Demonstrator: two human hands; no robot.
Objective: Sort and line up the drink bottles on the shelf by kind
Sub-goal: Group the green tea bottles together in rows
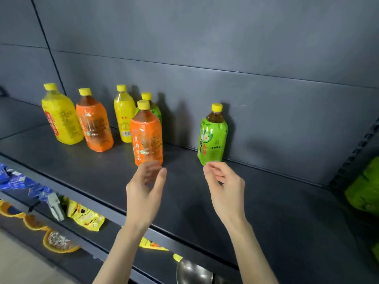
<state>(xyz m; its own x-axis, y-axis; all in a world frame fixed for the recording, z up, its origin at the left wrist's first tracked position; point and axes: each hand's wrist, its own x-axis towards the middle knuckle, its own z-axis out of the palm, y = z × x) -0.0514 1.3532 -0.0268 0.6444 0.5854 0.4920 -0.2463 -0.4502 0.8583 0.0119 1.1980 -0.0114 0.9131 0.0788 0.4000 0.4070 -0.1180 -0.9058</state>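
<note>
looks early in the sort, at a guess: 6 capped bottles upright on the shelf, kinds mixed and no straight line yet. from the left, a left yellow bottle, then a left orange bottle just beside it, then a slimmer yellow bottle further back, a rear green bottle half hidden behind a front orange bottle, and well apart to the right a lone green bottle near the back panel. left to do, by this reading: pairing yellow with yellow, orange with orange, green with green, then squaring each pair into a row. left grip released, fingers spread and blurred, just in front of the front orange bottle's base, holding nothing. right grip released too, fingers loosely curled at the foot of the lone green bottle, grasping nothing; cannot tell whether the fingertips touch it. as for contents: yellow caps on all 6, brown drink showing at the necks of both orange ones and the lone green bottle, yellow wrappers hiding most of the fill in the 2 yellow ones, rear green bottle's fill hidden. below, snack packets in yellow and blue
</note>
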